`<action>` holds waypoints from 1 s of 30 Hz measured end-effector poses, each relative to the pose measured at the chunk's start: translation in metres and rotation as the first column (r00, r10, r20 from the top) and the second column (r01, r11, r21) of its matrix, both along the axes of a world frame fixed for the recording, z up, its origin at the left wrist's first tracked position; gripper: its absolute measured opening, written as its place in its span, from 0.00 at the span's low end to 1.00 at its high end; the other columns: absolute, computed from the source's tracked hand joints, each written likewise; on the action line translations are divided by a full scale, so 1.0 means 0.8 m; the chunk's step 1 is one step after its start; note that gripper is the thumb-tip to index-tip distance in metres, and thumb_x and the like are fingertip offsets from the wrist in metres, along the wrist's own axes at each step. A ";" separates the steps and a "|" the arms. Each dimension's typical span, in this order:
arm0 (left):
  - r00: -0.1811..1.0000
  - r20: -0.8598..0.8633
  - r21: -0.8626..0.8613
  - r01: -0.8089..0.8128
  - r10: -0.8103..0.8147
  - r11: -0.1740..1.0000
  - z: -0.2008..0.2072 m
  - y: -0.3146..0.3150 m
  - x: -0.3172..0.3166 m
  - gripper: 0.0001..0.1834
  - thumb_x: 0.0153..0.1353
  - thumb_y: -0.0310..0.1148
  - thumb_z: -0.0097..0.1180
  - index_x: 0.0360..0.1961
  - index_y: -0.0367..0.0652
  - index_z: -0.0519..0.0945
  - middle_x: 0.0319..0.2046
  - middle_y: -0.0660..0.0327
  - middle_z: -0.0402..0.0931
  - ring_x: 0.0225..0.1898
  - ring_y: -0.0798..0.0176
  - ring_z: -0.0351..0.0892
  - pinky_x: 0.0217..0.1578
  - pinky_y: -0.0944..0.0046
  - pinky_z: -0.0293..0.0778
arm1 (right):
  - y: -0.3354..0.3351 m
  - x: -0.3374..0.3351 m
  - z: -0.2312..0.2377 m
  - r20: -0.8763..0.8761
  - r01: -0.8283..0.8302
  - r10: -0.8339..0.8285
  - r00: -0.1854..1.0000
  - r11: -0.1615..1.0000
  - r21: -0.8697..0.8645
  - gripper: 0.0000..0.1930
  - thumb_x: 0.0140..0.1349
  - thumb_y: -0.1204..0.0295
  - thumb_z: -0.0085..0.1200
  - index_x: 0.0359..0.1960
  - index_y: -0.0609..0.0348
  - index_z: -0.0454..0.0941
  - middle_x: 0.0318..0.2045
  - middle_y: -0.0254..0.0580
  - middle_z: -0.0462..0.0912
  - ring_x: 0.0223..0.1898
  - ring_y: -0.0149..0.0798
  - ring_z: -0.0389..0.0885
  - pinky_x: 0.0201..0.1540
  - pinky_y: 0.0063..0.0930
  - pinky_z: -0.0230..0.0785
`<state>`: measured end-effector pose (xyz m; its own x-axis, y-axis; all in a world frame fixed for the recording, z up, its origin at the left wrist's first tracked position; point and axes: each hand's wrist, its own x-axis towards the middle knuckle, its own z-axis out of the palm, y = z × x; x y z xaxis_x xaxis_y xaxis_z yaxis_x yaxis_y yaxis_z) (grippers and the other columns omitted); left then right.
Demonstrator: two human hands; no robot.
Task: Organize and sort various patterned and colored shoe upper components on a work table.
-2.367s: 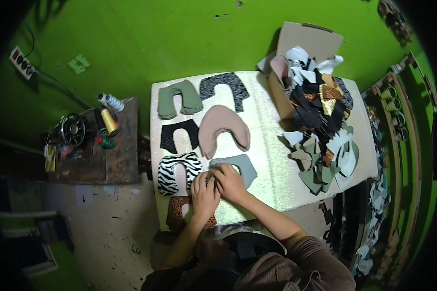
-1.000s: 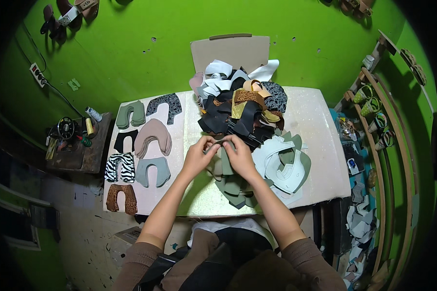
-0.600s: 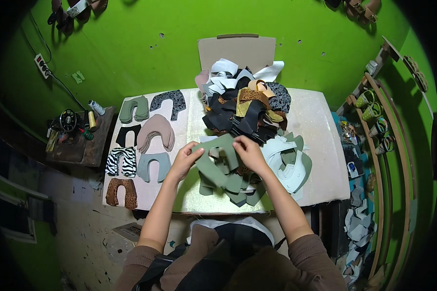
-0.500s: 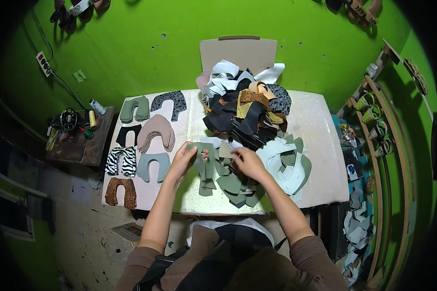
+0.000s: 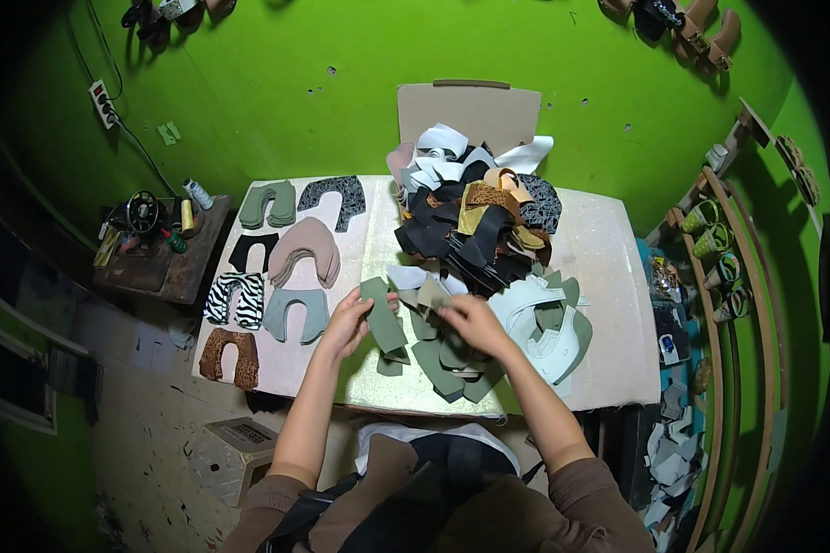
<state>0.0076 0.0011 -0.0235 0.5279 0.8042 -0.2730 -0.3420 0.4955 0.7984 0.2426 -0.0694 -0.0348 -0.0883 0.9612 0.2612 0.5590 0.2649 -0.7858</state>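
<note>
My left hand (image 5: 347,326) is closed on a flat green cut piece (image 5: 385,318), its thumb lying on the upper end. To the right, my right hand (image 5: 476,324) pinches a small beige-olive piece (image 5: 430,294) at its edge. Below and between both hands lies a loose pile of green pieces (image 5: 435,365), some overlapping. Pale mint curved pieces (image 5: 570,343) spread just right of my right hand. Behind them rises a tall heap of mixed scraps (image 5: 482,235) in black, gold, white and leopard print.
Neat stacks of U-shaped pieces line the table's left side: green (image 5: 267,203), pink (image 5: 306,247), zebra print (image 5: 236,301), grey (image 5: 295,314) and leopard print (image 5: 230,357). A small side table (image 5: 161,267) with thread spools stands left. A wooden rack (image 5: 730,304) holding shoes stands right.
The whole view has shifted slightly. The green piece in my left hand has turned and now shows as a single slanting strip. My right hand stays beside the beige-olive piece.
</note>
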 end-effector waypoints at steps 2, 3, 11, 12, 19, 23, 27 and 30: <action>1.000 -0.009 -0.008 -0.001 0.001 1.000 0.005 -0.005 -0.001 0.17 0.64 0.26 0.35 0.53 0.32 0.60 0.47 0.45 0.69 0.47 0.53 0.73 0.50 0.57 0.70 | 0.013 0.004 0.034 -0.217 0.070 -0.091 0.972 0.992 -0.105 0.11 0.58 0.66 0.49 0.34 0.62 0.75 0.24 0.40 0.75 0.29 0.31 0.72 0.34 0.24 0.64; 1.000 -0.018 -0.014 -0.001 0.001 1.000 0.008 -0.005 -0.002 0.17 0.64 0.28 0.36 0.53 0.32 0.60 0.47 0.45 0.69 0.47 0.53 0.73 0.50 0.57 0.70 | 0.020 0.004 0.049 -0.286 0.092 -0.130 0.949 0.986 -0.141 0.12 0.60 0.65 0.49 0.34 0.64 0.74 0.22 0.37 0.73 0.27 0.26 0.69 0.32 0.21 0.63; 0.991 0.085 -0.134 0.115 -0.104 0.984 0.003 -0.007 0.008 0.18 0.66 0.41 0.38 0.49 0.38 0.65 0.41 0.52 0.74 0.43 0.59 0.75 0.45 0.62 0.72 | 0.036 -0.047 0.080 -0.461 -0.190 0.193 0.866 0.980 0.052 0.16 0.61 0.68 0.47 0.49 0.62 0.71 0.46 0.41 0.73 0.49 0.32 0.69 0.52 0.26 0.59; 0.969 0.215 -0.150 0.156 -0.122 0.976 -0.013 -0.001 0.003 0.18 0.65 0.42 0.39 0.47 0.39 0.66 0.39 0.54 0.74 0.41 0.61 0.75 0.42 0.64 0.73 | 0.032 -0.056 0.077 -0.345 -0.291 0.303 0.888 0.953 0.088 0.17 0.60 0.67 0.48 0.49 0.62 0.71 0.48 0.43 0.72 0.50 0.35 0.68 0.54 0.29 0.58; 0.999 0.038 -0.095 -0.002 0.005 0.995 0.029 -0.008 0.010 0.17 0.58 0.33 0.52 0.47 0.39 0.66 0.35 0.58 0.73 0.34 0.66 0.77 0.31 0.66 0.77 | 0.013 -0.045 0.061 -0.388 -0.296 0.302 0.871 0.952 0.078 0.18 0.56 0.66 0.53 0.46 0.63 0.72 0.47 0.44 0.71 0.51 0.41 0.67 0.57 0.35 0.56; 0.993 -0.109 0.084 0.064 -0.054 0.994 0.037 -0.007 0.012 0.20 0.56 0.27 0.54 0.50 0.38 0.65 0.35 0.58 0.75 0.32 0.67 0.77 0.32 0.67 0.76 | 0.024 -0.037 0.054 -0.084 -0.079 0.092 0.992 0.987 0.139 0.15 0.56 0.67 0.52 0.43 0.63 0.72 0.40 0.46 0.74 0.45 0.44 0.72 0.49 0.30 0.62; 0.962 -0.233 0.189 0.186 -0.140 0.964 0.039 -0.002 0.018 0.18 0.58 0.31 0.53 0.48 0.40 0.67 0.35 0.60 0.75 0.32 0.69 0.77 0.32 0.71 0.74 | 0.024 -0.033 0.048 -0.110 -0.185 0.181 0.977 0.982 -0.026 0.14 0.57 0.67 0.51 0.40 0.63 0.72 0.34 0.44 0.76 0.39 0.40 0.75 0.45 0.29 0.64; 0.967 -0.198 0.079 0.179 -0.161 0.981 0.043 0.002 0.014 0.16 0.61 0.37 0.48 0.48 0.40 0.68 0.36 0.61 0.75 0.35 0.70 0.76 0.35 0.72 0.72 | 0.025 -0.022 0.069 -0.400 -0.163 0.077 0.913 0.969 -0.185 0.10 0.58 0.68 0.50 0.36 0.63 0.71 0.29 0.41 0.77 0.31 0.31 0.74 0.34 0.25 0.66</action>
<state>0.0186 0.0030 0.0111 0.6050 0.7344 -0.3075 -0.0967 0.4512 0.8872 0.2249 -0.0498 0.0205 -0.1396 0.9859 0.0924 0.1742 0.1163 -0.9778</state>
